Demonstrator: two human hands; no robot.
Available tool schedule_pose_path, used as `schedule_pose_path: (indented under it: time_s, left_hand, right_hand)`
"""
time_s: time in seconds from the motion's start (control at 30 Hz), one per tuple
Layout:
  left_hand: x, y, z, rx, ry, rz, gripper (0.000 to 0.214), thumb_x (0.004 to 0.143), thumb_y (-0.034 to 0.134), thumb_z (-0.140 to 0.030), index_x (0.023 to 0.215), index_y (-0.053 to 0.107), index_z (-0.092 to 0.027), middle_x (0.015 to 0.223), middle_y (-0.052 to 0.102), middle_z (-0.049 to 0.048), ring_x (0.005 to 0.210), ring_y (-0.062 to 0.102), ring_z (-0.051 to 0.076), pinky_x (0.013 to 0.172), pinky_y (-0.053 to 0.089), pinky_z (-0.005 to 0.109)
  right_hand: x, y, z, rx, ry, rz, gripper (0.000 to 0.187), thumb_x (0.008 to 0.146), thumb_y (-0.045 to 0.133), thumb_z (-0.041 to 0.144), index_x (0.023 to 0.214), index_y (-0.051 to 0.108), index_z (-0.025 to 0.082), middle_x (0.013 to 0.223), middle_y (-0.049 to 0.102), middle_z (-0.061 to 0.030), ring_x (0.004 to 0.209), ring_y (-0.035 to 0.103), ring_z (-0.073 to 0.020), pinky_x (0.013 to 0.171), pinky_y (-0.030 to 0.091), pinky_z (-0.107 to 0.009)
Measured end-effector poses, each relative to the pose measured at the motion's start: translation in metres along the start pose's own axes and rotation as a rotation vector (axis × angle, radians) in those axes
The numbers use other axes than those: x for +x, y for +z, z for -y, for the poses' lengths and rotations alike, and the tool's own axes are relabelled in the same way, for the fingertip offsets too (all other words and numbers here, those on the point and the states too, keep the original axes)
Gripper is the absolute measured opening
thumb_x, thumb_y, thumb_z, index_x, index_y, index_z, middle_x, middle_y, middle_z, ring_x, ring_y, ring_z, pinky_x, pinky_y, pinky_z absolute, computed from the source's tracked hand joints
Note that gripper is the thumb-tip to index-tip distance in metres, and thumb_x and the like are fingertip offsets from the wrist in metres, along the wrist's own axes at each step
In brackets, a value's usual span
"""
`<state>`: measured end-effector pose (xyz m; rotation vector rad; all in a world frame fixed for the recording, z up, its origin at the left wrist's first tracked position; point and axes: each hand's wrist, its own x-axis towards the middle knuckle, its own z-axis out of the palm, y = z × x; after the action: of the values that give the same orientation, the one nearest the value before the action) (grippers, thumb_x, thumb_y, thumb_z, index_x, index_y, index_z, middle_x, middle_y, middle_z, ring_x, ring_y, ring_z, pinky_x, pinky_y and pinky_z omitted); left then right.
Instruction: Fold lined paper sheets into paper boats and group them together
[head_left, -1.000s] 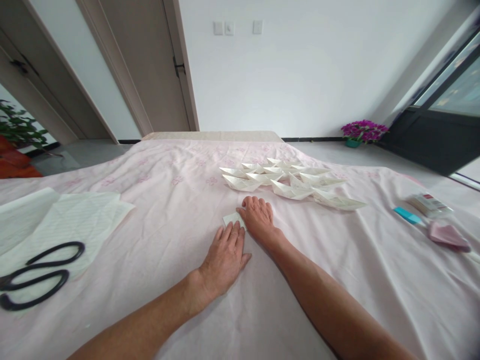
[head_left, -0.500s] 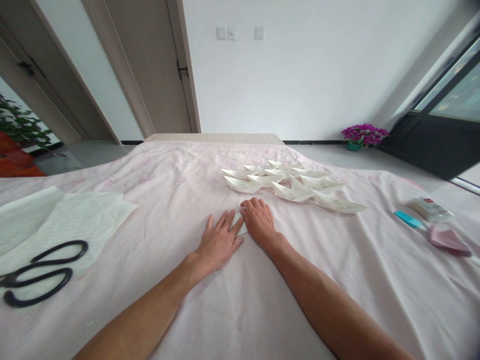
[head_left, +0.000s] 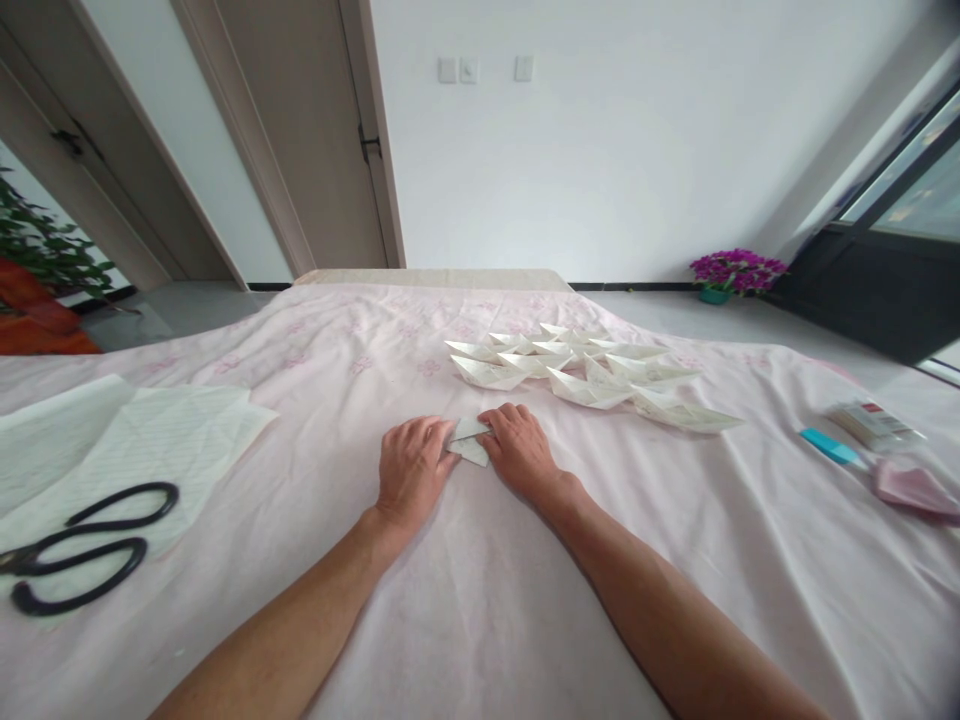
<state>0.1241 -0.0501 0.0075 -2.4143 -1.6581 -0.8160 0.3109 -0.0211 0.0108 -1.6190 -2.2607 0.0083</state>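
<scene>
Between my hands is a small piece of folded paper (head_left: 471, 442), pale and low over the pink cloth, with two layers slightly apart on the near side. My left hand (head_left: 412, 465) grips its left end, fingers curled and thumb at the near edge. The right end is pinched by my right hand (head_left: 519, 445), whose fingers are bent over it. Beyond my right hand, several folded paper boats (head_left: 592, 380) stand in close rows on the cloth.
Scissors with black handles (head_left: 82, 545) rest on lined paper sheets (head_left: 176, 420) at the left. On the right lie a blue-handled tool (head_left: 827, 446), a clear packet (head_left: 877, 425) and a pink item (head_left: 911, 487). The cloth (head_left: 480, 600) is wrinkled.
My left hand has gone from flat, spread fingers on the paper to gripping its left end. More of the folded paper now shows between my hands. The view has shifted slightly.
</scene>
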Motion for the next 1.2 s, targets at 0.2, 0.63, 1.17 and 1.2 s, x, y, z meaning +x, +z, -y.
schedule_pose_path:
  time_s: [0.2, 0.63, 1.17, 1.2]
  left_hand:
    - [0.0, -0.001, -0.001, 0.096, -0.138, 0.063, 0.026, 0.083, 0.068, -0.039, 0.099, 0.061, -0.02, 0.101, 0.061, 0.0086, 0.098, 0.054, 0.028, 0.082, 0.044, 0.041]
    - [0.005, 0.013, -0.006, -0.314, -0.349, 0.065, 0.013, 0.084, 0.062, -0.029, 0.092, 0.061, -0.019, 0.095, 0.067, 0.0066, 0.096, 0.06, 0.025, 0.085, 0.044, 0.036]
    - [0.012, -0.011, 0.01, -0.171, 0.124, -0.284, 0.021, 0.092, 0.057, -0.02, 0.113, 0.061, -0.02, 0.093, 0.073, 0.0032, 0.078, 0.063, 0.017, 0.076, 0.047, 0.029]
    - [0.012, -0.007, 0.012, -0.225, 0.069, -0.266, 0.025, 0.091, 0.059, -0.021, 0.116, 0.059, -0.02, 0.096, 0.073, 0.0034, 0.077, 0.064, 0.016, 0.076, 0.048, 0.028]
  right_hand:
    - [-0.003, 0.0, 0.0, 0.012, 0.061, -0.008, 0.027, 0.093, 0.056, 0.033, 0.116, 0.061, 0.021, 0.106, 0.061, -0.0086, 0.098, 0.05, -0.024, 0.086, 0.037, -0.034]
    - [-0.002, 0.002, -0.001, 0.097, 0.082, -0.036, 0.04, 0.088, 0.06, 0.028, 0.127, 0.058, 0.022, 0.105, 0.063, -0.0089, 0.095, 0.054, -0.0235, 0.085, 0.038, -0.033]
    - [-0.001, 0.005, -0.007, 0.756, -0.136, -0.253, 0.013, 0.089, 0.062, 0.028, 0.092, 0.073, 0.024, 0.082, 0.063, -0.0018, 0.073, 0.058, -0.0142, 0.068, 0.046, -0.026]
    - [-0.001, 0.007, -0.007, 0.752, -0.135, -0.255, 0.012, 0.089, 0.062, 0.027, 0.09, 0.074, 0.024, 0.082, 0.064, -0.002, 0.074, 0.059, -0.0146, 0.069, 0.046, -0.026]
